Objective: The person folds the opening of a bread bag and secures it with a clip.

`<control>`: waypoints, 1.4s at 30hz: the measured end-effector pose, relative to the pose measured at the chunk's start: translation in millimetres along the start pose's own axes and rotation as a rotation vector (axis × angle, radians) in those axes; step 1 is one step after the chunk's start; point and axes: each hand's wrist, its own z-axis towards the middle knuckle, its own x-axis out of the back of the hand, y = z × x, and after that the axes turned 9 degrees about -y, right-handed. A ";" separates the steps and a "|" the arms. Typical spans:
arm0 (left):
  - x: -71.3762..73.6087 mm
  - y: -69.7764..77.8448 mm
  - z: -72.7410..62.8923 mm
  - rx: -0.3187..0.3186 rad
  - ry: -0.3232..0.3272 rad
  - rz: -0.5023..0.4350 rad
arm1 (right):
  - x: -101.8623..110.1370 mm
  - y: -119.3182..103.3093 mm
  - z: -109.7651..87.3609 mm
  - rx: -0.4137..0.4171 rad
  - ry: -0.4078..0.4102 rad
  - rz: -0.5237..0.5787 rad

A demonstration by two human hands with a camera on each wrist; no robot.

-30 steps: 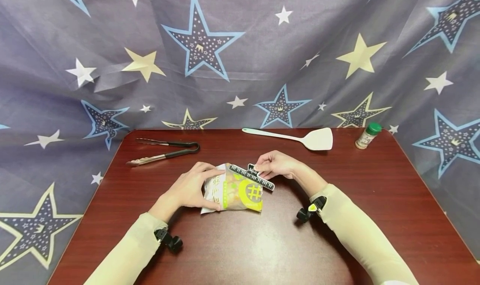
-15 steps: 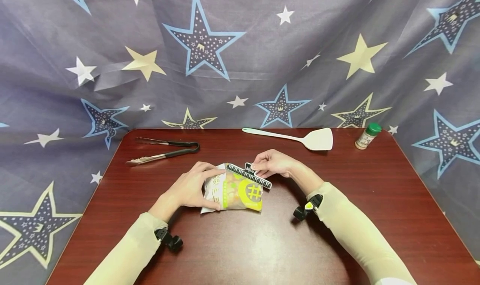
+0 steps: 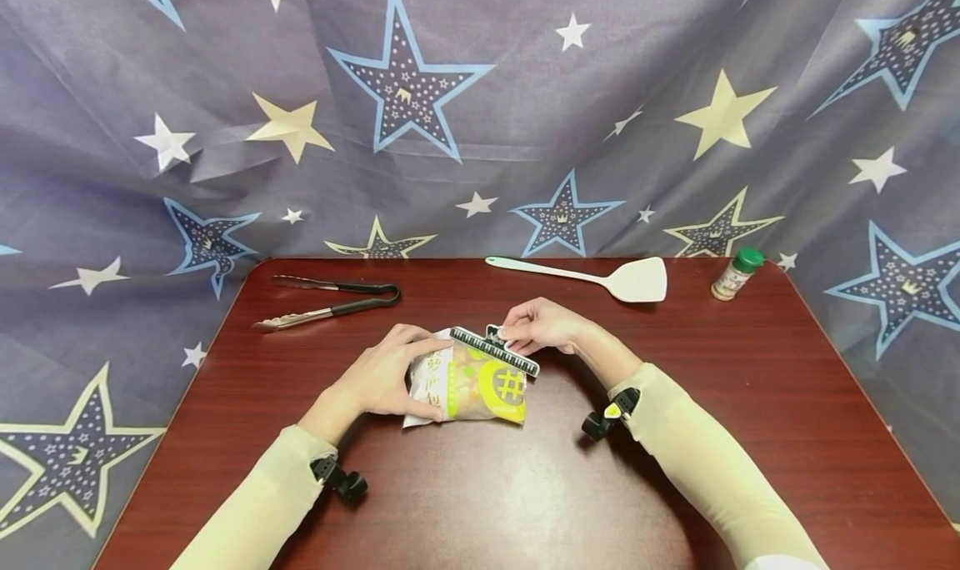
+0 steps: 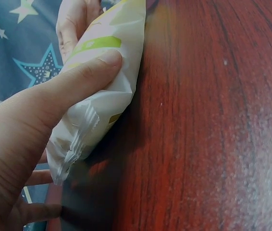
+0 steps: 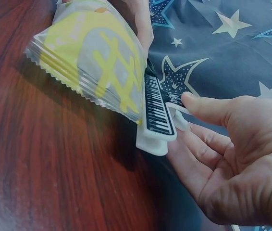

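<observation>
A plastic food bag [image 3: 468, 391], white with yellow and green print, stands on the table with its serrated end seal [image 5: 90, 98] showing in the right wrist view. My left hand [image 3: 386, 376] grips its left end, the thumb [image 4: 90, 77] lying along the near face and the fingers over the top. A long bag clip [image 3: 493, 352] patterned like piano keys lies along the bag's upper back edge, slanting down to the right. My right hand [image 3: 546, 327] pinches the clip's handle [image 5: 174, 98] between thumb and fingers. In the right wrist view the clip's white end sticks out past the bag's corner.
Metal tongs with black handles [image 3: 363, 305] lie at the back left of the dark red table [image 3: 495, 495]. A white spatula [image 3: 633, 280] lies at the back, and a green-capped seasoning jar [image 3: 737, 274] is at the back right. A star-patterned curtain [image 3: 480, 137] hangs behind.
My right hand and the clip have shifted slightly left along the bag's top edge. My left hand and the bag have stayed in place.
</observation>
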 end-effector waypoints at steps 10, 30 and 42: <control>2.2 2.6 -0.3 -0.016 0.008 0.002 | -1.5 -1.5 2.3 -0.002 0.003 0.005; -0.4 -0.5 1.2 0.006 -0.016 -0.004 | -4.3 -4.8 10.0 0.004 0.015 0.000; 1.5 1.6 0.7 -0.006 -0.013 -0.002 | -4.0 -6.6 12.7 0.011 0.007 -0.021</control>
